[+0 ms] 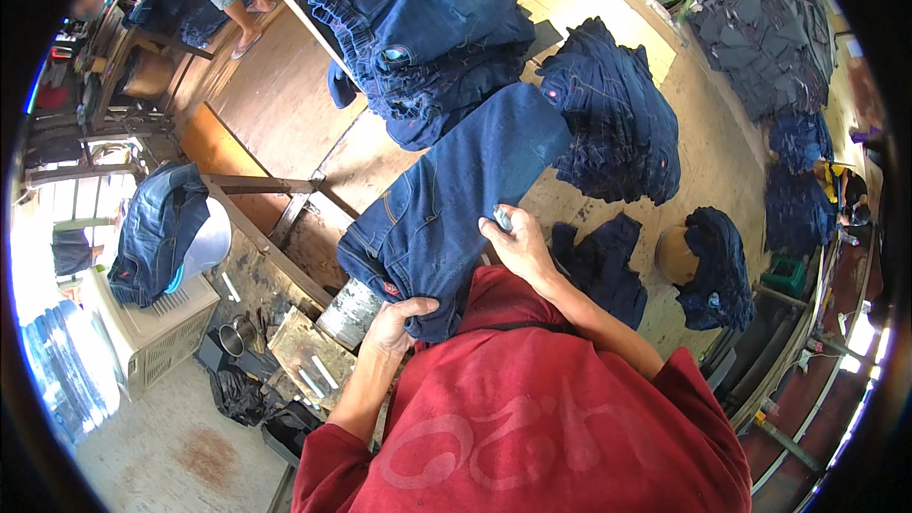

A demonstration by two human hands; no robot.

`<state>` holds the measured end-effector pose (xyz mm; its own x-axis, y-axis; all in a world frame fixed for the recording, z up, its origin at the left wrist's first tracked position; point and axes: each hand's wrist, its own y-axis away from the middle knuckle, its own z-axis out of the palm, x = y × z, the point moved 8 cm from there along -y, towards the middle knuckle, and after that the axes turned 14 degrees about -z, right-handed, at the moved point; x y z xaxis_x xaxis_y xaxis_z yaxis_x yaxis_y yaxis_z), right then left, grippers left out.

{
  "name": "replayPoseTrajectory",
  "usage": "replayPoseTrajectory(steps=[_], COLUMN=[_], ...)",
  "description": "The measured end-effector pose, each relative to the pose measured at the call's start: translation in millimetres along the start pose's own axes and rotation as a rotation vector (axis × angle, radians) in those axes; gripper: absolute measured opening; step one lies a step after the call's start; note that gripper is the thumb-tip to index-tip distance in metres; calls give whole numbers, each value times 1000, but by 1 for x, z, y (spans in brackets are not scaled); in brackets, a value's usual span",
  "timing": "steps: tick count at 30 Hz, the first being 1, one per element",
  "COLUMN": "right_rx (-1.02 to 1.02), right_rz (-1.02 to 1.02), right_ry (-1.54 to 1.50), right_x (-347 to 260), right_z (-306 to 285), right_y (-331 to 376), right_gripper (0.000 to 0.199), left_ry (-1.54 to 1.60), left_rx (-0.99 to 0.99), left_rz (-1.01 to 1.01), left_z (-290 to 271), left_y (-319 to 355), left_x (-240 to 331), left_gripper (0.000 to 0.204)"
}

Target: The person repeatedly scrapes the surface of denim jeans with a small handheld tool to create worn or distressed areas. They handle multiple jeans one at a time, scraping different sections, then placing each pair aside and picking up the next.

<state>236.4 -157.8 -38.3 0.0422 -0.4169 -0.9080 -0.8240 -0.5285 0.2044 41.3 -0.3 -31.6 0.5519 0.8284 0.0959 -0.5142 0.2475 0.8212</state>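
Observation:
A pair of dark blue jeans [446, 190] lies stretched out in front of me, its waist end toward my lap and its legs pointing away to the upper right. My left hand [399, 321] is closed on the jeans near a red patch, thumb on top of the cloth. Over the near right edge of the denim, my right hand [521, 249] is closed around a small pale blue-grey object [503, 218]. Its fingers hide most of that object, so its kind is unclear.
Ahead lie a large heap of jeans [427, 28] and a smaller pile [613, 114]. Dark cloth pieces [608, 266] are at right, grey garments [765, 43] farther off. At left, jeans [157, 233] hang by a beige box-shaped appliance [152, 332]. A person's legs [233, 0] show at upper left.

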Motion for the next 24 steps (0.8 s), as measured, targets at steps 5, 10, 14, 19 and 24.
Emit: replayPoseTrajectory(steps=[5,10,14,19,24], right_rx=[13,-62,-67,-108,-127], right_rz=[-45,-18,-129,-758,-751], right_ry=[-66,126,398,521,740], right_x=[2,-8,-59,-162,-176], right_z=[4,-1,-19,-6,10], right_y=[-1,-3,4,24,29], right_gripper=[25,23,27,11,14], left_ry=[10,-46,-73,-70,-92], left_rx=[-12,-32,33,-62,21], left_rz=[-11,-15,106,201,130], left_z=[-2,4,4,14,8], left_y=[-4,-2,10,15,12], left_x=[-1,3,17,27,22], left_gripper=[74,70,65,60,58])
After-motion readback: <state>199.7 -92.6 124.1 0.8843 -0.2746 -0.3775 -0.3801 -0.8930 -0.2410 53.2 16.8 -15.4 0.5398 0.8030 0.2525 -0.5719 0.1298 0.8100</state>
